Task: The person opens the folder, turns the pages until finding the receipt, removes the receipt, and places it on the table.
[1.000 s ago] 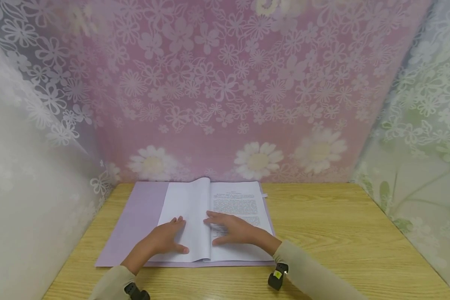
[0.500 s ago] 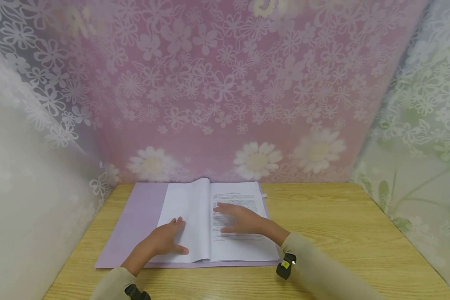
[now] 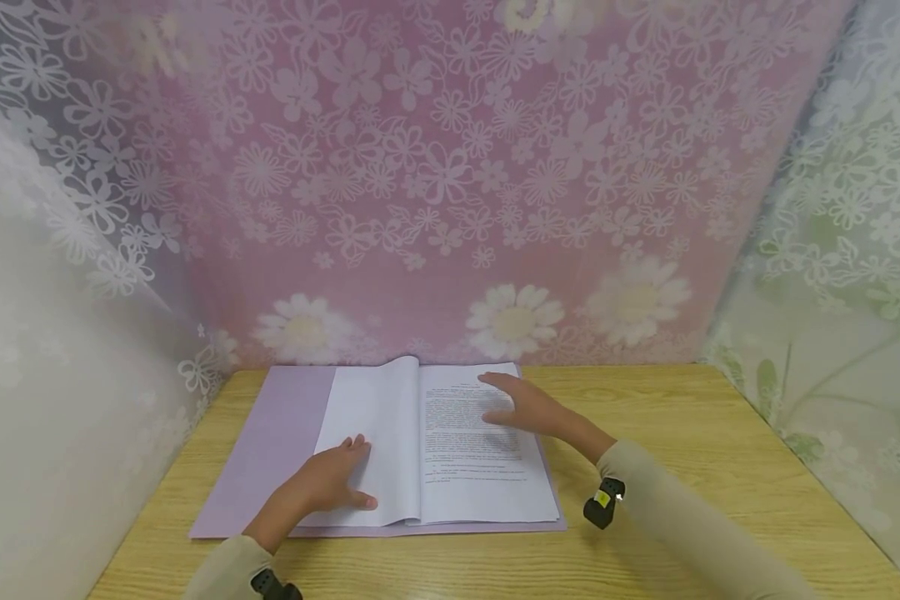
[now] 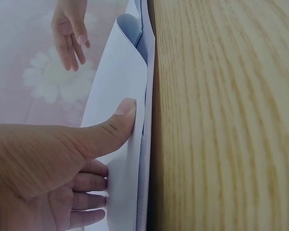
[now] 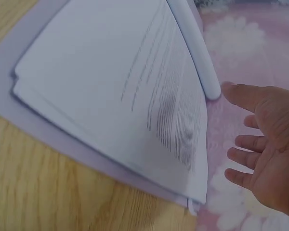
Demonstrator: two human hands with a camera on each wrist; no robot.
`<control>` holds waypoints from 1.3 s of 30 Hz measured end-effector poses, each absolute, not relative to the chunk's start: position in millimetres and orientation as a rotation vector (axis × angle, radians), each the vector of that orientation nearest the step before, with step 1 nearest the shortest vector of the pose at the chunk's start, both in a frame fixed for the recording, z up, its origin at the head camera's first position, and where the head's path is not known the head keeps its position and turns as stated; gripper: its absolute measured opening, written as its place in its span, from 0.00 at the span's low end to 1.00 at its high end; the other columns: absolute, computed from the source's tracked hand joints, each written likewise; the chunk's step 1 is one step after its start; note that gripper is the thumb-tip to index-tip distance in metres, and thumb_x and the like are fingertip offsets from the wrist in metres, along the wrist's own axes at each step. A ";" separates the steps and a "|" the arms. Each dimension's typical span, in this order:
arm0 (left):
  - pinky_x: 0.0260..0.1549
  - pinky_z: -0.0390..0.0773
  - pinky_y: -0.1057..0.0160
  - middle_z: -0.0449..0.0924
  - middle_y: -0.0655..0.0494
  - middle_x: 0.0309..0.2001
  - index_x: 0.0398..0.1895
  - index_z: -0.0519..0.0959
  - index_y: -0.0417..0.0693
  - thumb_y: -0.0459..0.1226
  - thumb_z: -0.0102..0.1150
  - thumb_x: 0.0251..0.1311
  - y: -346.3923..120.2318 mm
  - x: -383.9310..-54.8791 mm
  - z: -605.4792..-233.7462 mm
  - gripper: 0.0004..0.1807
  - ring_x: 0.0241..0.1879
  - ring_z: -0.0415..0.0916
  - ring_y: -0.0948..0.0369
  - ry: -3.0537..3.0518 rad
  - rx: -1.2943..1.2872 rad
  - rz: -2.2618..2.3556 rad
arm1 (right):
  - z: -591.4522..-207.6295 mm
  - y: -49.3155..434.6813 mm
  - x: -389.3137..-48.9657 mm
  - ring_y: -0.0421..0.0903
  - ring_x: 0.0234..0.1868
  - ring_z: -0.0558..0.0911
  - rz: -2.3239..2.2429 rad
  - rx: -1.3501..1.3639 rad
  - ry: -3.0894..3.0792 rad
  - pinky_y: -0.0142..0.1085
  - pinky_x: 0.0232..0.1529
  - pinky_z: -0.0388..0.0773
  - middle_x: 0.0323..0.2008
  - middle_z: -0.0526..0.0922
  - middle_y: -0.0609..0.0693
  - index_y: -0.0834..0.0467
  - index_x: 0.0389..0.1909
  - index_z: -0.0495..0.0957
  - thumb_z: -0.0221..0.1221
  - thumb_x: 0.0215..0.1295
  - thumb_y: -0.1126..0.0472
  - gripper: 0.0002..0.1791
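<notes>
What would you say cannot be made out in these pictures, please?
Printed text: head view, too small; right wrist view, blurred.
Patch of white page under the left hand: head view, covered by it.
Rest of the right sleeve: head view, cut off by the bottom edge.

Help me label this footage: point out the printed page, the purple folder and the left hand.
Printed page (image 3: 468, 446), head view: its text block.
Purple folder (image 3: 276, 433), head view: its left cover.
Left hand (image 3: 333, 476), head view: its back.

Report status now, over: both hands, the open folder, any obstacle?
Left hand rests on blank left page. Right hand hovers, empty, near far edge of printed page. Lilac folder lies open on table. No obstacle visible.
</notes>
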State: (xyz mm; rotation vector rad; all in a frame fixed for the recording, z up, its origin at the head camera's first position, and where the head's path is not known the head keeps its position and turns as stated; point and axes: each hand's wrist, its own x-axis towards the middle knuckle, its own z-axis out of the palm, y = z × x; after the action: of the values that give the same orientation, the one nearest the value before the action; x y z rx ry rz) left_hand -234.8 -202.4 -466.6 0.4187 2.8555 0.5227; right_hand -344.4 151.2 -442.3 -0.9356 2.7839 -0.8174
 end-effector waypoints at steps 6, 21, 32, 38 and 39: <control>0.72 0.63 0.38 0.62 0.36 0.76 0.73 0.67 0.34 0.54 0.78 0.48 -205.1 -234.6 -466.5 0.53 0.76 0.59 0.39 2.869 0.427 0.529 | -450.6 174.4 -359.2 0.66 0.75 0.65 -0.959 -0.816 2.827 0.62 0.72 0.65 0.75 0.66 0.64 0.62 0.75 0.64 0.67 0.67 0.54 0.40; 0.68 0.66 0.35 0.63 0.41 0.76 0.74 0.67 0.38 0.58 0.77 0.46 -213.0 -229.3 -476.0 0.55 0.75 0.61 0.39 2.919 0.421 0.609 | -470.9 193.4 -375.2 0.68 0.74 0.65 -1.041 -0.675 2.836 0.62 0.72 0.65 0.74 0.65 0.67 0.68 0.74 0.64 0.68 0.66 0.54 0.41; 0.69 0.67 0.37 0.62 0.45 0.78 0.74 0.67 0.39 0.59 0.75 0.48 -215.5 -226.9 -483.9 0.54 0.77 0.58 0.43 2.949 0.486 0.667 | -486.1 199.9 -384.0 0.68 0.68 0.74 -1.054 -0.679 2.860 0.59 0.68 0.72 0.68 0.73 0.70 0.73 0.72 0.64 0.65 0.69 0.59 0.37; 0.69 0.66 0.35 0.61 0.44 0.78 0.74 0.67 0.38 0.59 0.75 0.49 -215.3 -226.1 -483.6 0.54 0.77 0.57 0.42 2.934 0.496 0.680 | -491.7 199.1 -386.6 0.65 0.65 0.78 -1.037 -0.689 2.880 0.57 0.67 0.73 0.64 0.77 0.69 0.73 0.70 0.66 0.65 0.70 0.60 0.34; 0.69 0.66 0.35 0.61 0.44 0.78 0.74 0.67 0.38 0.58 0.74 0.49 -215.3 -226.2 -483.7 0.54 0.77 0.57 0.42 2.934 0.497 0.678 | -491.8 198.6 -386.4 0.65 0.65 0.78 -1.047 -0.689 2.875 0.57 0.67 0.74 0.64 0.77 0.69 0.73 0.70 0.66 0.65 0.69 0.60 0.34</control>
State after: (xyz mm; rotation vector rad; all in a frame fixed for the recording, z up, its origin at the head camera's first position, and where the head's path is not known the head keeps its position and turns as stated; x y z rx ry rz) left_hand -226.2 -215.3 -483.7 0.4965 2.9342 0.6778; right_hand -386.4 198.6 -491.8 -0.6892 2.8750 -1.0467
